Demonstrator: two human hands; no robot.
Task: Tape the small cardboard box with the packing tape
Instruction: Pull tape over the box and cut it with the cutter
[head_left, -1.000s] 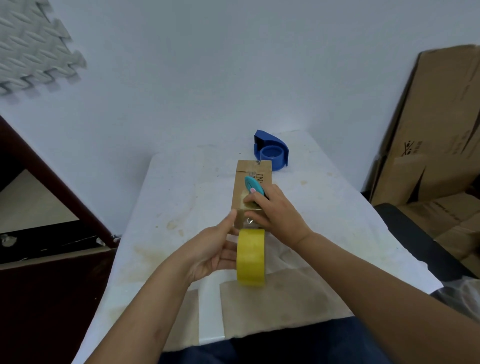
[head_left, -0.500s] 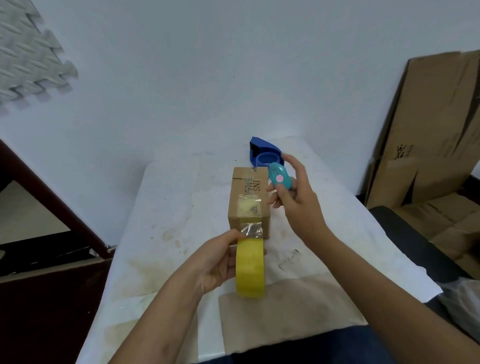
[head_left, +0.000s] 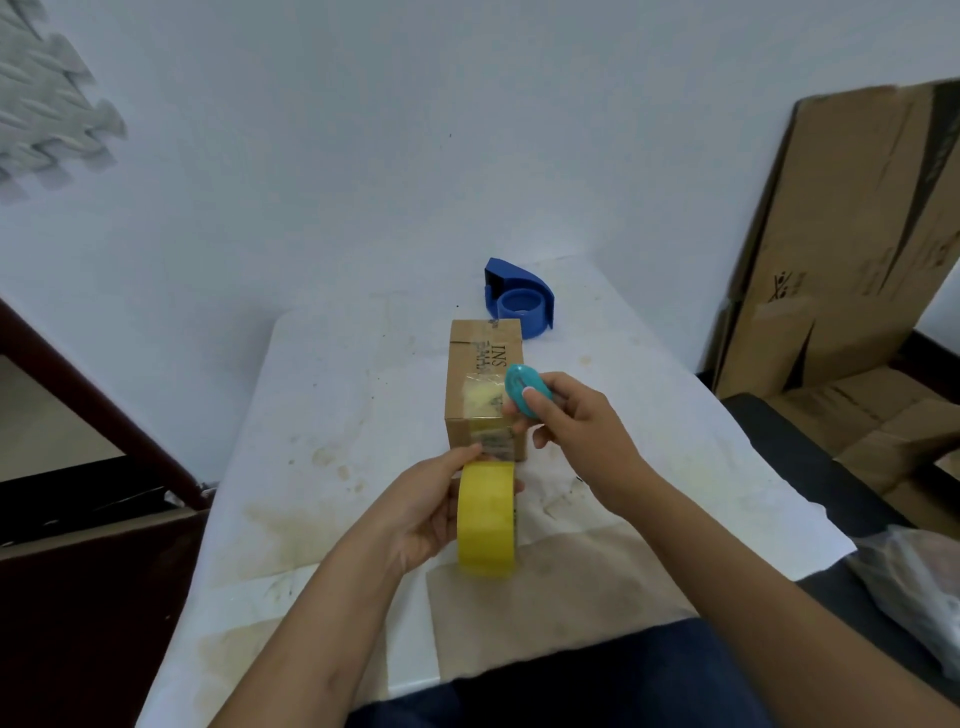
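A small cardboard box (head_left: 470, 358) stands in the middle of the white table (head_left: 322, 415). Clear tape runs over its top and down its near face to a yellow roll of packing tape (head_left: 487, 519). My left hand (head_left: 426, 506) grips that roll just in front of the box, thumb pressed at the box's lower near edge. My right hand (head_left: 576, 431) holds a small teal cutter (head_left: 525, 387) at the box's right near corner, beside the taped strip.
A blue tape dispenser (head_left: 521, 300) sits behind the box near the wall. Flattened cardboard boxes (head_left: 852, 270) lean at the right. Brown paper patches (head_left: 550, 597) lie on the table's near part. A dark wooden frame (head_left: 93, 431) stands left.
My right hand lifted off the box's near top with the cutter, rose beside the box, and has now come down to the box's right near corner. The left hand keeps the roll in place.
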